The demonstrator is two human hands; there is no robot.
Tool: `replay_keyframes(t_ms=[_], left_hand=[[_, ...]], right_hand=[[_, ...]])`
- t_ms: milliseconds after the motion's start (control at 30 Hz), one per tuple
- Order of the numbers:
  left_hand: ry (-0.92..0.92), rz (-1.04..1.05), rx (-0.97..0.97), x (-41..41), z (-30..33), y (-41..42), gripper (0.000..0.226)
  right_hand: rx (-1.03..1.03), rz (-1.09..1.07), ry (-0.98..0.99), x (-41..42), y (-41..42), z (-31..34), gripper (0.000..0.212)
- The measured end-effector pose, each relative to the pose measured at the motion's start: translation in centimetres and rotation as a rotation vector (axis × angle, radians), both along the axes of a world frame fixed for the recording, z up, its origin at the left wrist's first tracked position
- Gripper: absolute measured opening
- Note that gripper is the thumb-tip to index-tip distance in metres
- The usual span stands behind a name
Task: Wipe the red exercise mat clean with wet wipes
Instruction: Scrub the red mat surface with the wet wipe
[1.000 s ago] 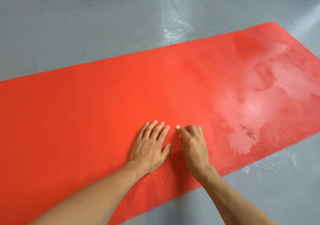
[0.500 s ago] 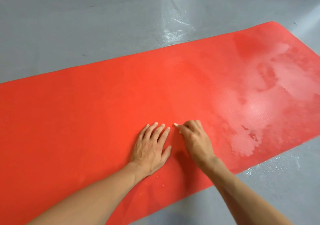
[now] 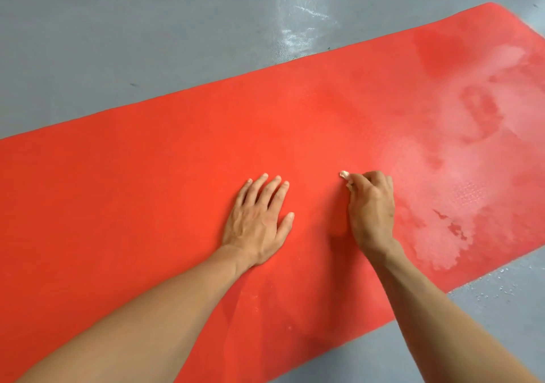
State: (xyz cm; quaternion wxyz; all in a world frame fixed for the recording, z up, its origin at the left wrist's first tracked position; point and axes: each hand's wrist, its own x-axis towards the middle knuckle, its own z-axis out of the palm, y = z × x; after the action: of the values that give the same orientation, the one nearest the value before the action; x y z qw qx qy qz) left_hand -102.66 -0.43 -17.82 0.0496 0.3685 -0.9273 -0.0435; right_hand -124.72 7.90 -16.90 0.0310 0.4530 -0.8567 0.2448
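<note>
Mat (image 3: 147,176) flat on floor (image 3: 118,43), wet right end | left hand (image 3: 256,220) flat, fingers straight | right hand (image 3: 371,205) fingers curled, pinching wipe (image 3: 344,174)

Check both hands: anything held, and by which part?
The right hand has its fingers curled round a small white wad, probably a wet wipe; only its tip shows past the fingertips. The left hand rests flat on the red mat, holding nothing.

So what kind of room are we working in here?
Hard to say for sure: probably a gym or studio floor, maybe a garage. A red exercise mat lies flat on a smooth grey painted floor, which shines wet beside it. No furniture or walls show.
</note>
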Motion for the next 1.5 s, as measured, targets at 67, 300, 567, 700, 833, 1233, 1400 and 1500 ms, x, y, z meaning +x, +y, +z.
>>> replay_keyframes(t_ms=[67, 300, 567, 700, 833, 1233, 1400, 1500], left_hand=[[0.002, 0.004, 0.002, 0.0, 0.0, -0.1, 0.066], [0.011, 0.004, 0.007, 0.0, 0.1, -0.1, 0.065], [0.012, 0.002, 0.0, 0.0, 0.1, -0.1, 0.063], [0.012, -0.004, -0.006, 0.0, 0.0, -0.2, 0.063], [0.003, 0.002, -0.006, 0.0, 0.0, -0.2, 0.064], [0.065, 0.05, -0.03, -0.6, 0.5, -4.4, 0.06], [0.035, 0.077, 0.002, -0.5, -0.2, -4.7, 0.064], [0.019, 0.079, -0.006, -0.4, 0.0, -4.8, 0.063]], right_hand=[[-0.062, -0.149, -0.086, 1.9, -1.2, 0.2, 0.013], [0.002, 0.515, 0.059, 4.1, 0.6, 0.4, 0.028], [-0.078, 0.067, -0.179, 6.3, -1.5, 0.6, 0.031], [-0.006, 0.508, 0.034, 4.7, 0.0, 0.3, 0.023], [-0.05, -0.024, -0.061, 0.2, -2.3, 0.3, 0.017], [-0.036, -0.067, -0.092, 0.4, -3.8, 0.2, 0.023], [-0.086, 0.232, -0.136, 8.0, -4.1, 0.0, 0.034], [-0.048, 0.426, -0.039, 5.8, -4.2, 0.2, 0.022]])
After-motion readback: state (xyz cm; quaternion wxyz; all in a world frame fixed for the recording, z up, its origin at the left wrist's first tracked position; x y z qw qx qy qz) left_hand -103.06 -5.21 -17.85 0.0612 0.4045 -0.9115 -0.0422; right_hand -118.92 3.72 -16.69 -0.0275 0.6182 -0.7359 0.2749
